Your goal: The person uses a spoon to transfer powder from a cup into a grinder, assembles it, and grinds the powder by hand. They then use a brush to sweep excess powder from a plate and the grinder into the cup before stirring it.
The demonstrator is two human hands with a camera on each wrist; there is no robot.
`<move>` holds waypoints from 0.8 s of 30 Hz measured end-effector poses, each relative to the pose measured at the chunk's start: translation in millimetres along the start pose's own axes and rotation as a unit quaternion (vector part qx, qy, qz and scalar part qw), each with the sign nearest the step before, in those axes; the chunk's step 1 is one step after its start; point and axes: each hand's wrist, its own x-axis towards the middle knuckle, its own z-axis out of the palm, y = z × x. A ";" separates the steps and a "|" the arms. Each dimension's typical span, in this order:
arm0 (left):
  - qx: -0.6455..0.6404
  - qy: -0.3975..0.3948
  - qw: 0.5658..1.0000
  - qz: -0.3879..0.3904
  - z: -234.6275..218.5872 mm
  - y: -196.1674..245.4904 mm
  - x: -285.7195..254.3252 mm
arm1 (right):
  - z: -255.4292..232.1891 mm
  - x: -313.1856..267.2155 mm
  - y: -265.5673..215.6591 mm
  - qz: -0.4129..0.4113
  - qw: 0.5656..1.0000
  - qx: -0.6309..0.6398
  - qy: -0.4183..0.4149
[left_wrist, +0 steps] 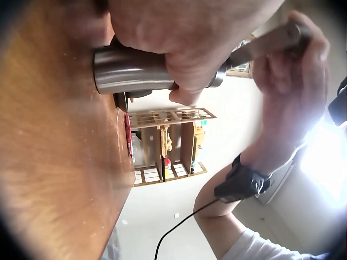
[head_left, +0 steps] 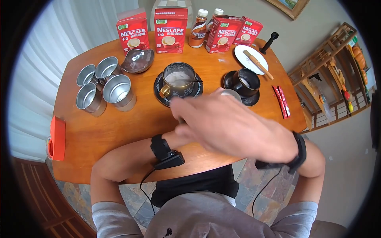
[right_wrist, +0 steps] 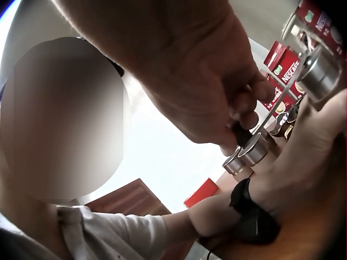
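Note:
My left hand grips the body of a dark grey metal hand coffee grinder, upright close over the table. From its top a flat crank arm reaches out to my right hand, whose fingers curl round the dark knob at its end. In the head view the right hand hides most of the left hand, and only the grinder's round top shows beyond it. Just past the hands are a black cup on a black saucer and a larger gold-handled cup with a spoon in it.
Several metal cups and a dark bowl stand at left, with an orange-red object at the table's edge. Nescafe boxes and bottles line the back. A brush lies on a white plate; red sachets lie right.

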 end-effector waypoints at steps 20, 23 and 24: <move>0.180 0.106 0.978 -0.017 17.1 3.5 12.7 | -66.1 -93.0 73.8 0.324 0.942 -0.066 0.054; 0.184 0.106 0.977 -0.011 16.0 -0.3 13.6 | -65.9 -117.8 35.5 0.353 0.934 -0.058 0.017; 0.184 0.107 0.977 -0.010 15.9 -0.6 13.2 | -65.0 -123.1 22.1 0.351 0.935 -0.044 -0.001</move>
